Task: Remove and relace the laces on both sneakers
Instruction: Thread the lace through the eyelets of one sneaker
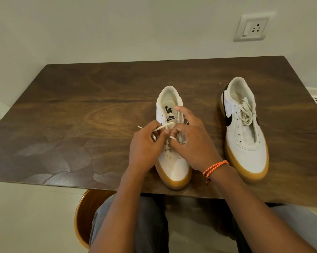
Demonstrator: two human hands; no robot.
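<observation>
Both hands (168,143) lace the sneaker (172,161) marked NIKE

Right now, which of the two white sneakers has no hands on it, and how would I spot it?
On the dark wooden table, look to its right end. The white gum-soled sneaker there has empty eyelets and a loose lace bundled inside; its neighbour shows no black swoosh.
</observation>
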